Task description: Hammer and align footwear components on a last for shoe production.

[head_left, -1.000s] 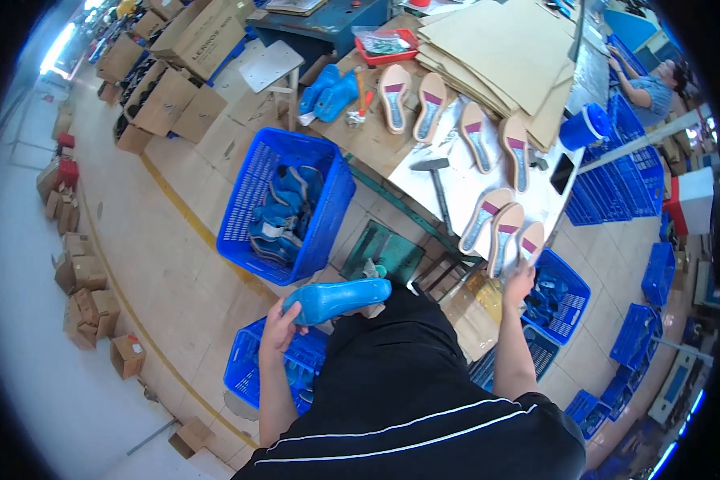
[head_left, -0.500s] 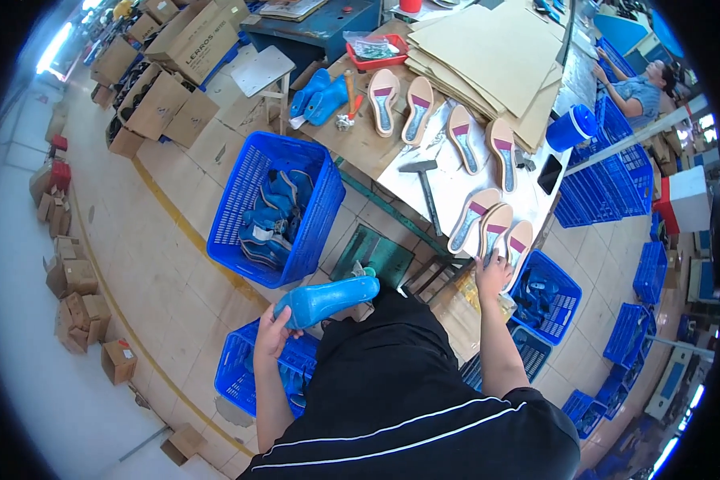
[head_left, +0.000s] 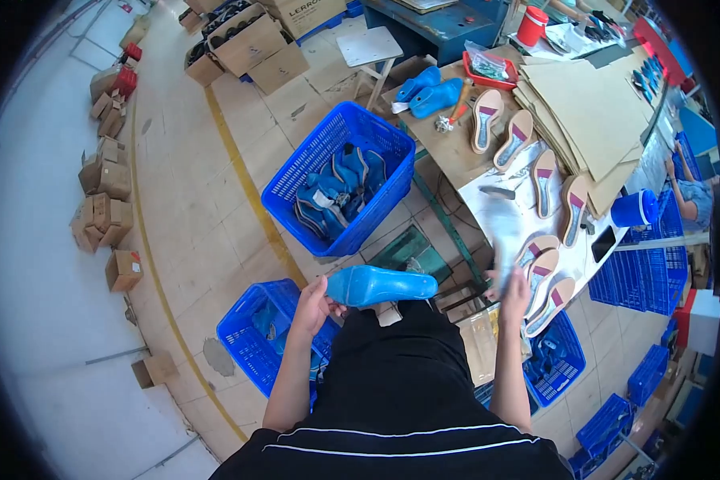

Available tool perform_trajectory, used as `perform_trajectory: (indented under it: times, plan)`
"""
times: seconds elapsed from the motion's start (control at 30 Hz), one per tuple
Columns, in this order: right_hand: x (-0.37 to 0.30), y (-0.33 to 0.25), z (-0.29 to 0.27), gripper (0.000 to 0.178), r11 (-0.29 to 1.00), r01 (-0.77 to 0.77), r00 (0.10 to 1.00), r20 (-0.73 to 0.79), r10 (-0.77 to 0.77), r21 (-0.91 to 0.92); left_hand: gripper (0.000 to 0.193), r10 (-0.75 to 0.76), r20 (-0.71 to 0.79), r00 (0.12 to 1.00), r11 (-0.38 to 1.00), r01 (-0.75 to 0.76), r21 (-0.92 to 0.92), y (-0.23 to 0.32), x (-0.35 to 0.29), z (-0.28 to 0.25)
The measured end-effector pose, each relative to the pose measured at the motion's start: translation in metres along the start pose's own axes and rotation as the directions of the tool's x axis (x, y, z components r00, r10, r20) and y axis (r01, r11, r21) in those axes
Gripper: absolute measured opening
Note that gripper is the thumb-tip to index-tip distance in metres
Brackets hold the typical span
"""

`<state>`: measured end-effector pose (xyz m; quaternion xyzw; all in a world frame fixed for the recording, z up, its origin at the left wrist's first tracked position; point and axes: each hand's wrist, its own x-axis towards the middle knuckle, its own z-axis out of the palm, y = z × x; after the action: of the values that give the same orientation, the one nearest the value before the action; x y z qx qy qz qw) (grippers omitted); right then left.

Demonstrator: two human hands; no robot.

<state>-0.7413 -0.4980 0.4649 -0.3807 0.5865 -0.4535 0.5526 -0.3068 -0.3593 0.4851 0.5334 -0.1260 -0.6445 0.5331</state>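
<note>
My left hand (head_left: 316, 306) grips the wide end of a glossy blue shoe last (head_left: 380, 286), held level above my lap with its narrow end to the right. My right hand (head_left: 514, 294), at the table's near edge, is closed round the handle end of a hammer (head_left: 498, 193); the handle is smeared by motion, and the head is near the tabletop. Just right of this hand, three overlapping shoe soles (head_left: 552, 306) lie on the white work surface (head_left: 488, 210). Farther back, more soles (head_left: 542, 182) lie in a row, with purple and grey patches on top.
A blue crate (head_left: 292, 172) of blue uppers stands left of the table, another crate (head_left: 244, 328) by my left arm, a third (head_left: 568, 376) beyond my right. Cardboard sheets (head_left: 588, 112), two blue lasts (head_left: 436, 98), a blue jug (head_left: 634, 210) and a phone (head_left: 604, 244) are on the table.
My right hand has left the soles, moved left and taken hold of the hammer that lay on the table. My left hand keeps the last, now turned more level. The whole view has swung.
</note>
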Motion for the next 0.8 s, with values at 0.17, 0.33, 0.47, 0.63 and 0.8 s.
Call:
perform_trajectory:
  times: [0.17, 0.33, 0.47, 0.63, 0.8]
  plan:
    - [-0.022, -0.046, 0.096, 0.033, 0.976, -0.109, 0.690, 0.692, 0.212, -0.190, 0.047, 0.020, 0.022, 1.000, 0.998, -0.019, -0.057, 0.000, 0.002, 0.002]
    - [-0.031, -0.082, 0.140, 0.031, 0.866, 0.144, 0.618, 0.727, 0.299, -0.479, 0.045, 0.052, -0.059, 0.997, 0.991, -0.045, 0.124, -0.005, 0.005, -0.003]
    - [-0.033, -0.087, 0.124, 0.053, 0.754, 0.407, 0.688, 0.716, 0.118, -0.515, 0.039, 0.033, -0.045, 0.998, 0.991, -0.027, 0.132, -0.001, 0.006, 0.001]
    - [-0.032, -0.068, 0.106, 0.072, 0.421, 0.673, 0.700, 0.708, -0.096, -0.608, 0.040, 0.023, -0.041, 0.999, 0.988, -0.016, 0.152, 0.002, 0.008, 0.001]
    - [-0.019, -0.063, 0.098, 0.063, 0.431, 0.759, 0.598, 0.785, -0.165, -0.488, 0.041, -0.002, -0.012, 1.000, 0.970, 0.005, 0.242, 0.011, 0.012, 0.000]
